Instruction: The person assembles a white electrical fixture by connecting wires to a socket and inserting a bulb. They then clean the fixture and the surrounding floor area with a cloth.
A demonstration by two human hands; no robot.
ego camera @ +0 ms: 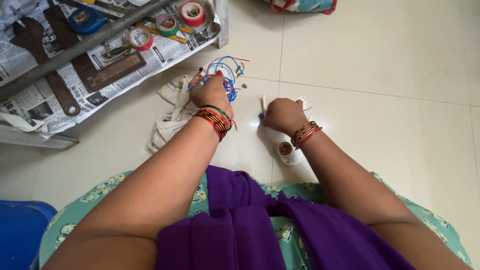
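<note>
On a glossy cream tile floor (380, 55) with thin grout lines, person seated, both arms reaching forward over a green patterned garment and a purple drape (250, 225). Left hand (212, 92) is closed over a tangle of blue and red wires (225, 70) attached to a white round fitting on the floor, just past the knuckles; fingers are curled onto the wires, exact pinch hidden by the back of the hand. Red, green and gold bangles sit on that wrist. Right hand (282, 114) is fisted around a small white tool with a blue end (262, 106), tip pointing away from the body; a small white part shows just beyond the knuckles, too hidden to identify. Hands are near each other, not touching. White bulb holder (289, 151) with a brass centre stands on the tile just beside the right wrist. Crumpled off-white cloth (170, 112) lies left of the left hand, touching the wire bundle area. Upper left: newspaper sheets (30, 60) spread out, carrying rusty wrenches, a dark metal bar lying diagonally, a blue tape measure and three tape rolls (167, 22) in red and green. Blue plastic object (20, 230) at bottom left corner. Bag edge at top, mostly cut off.
</note>
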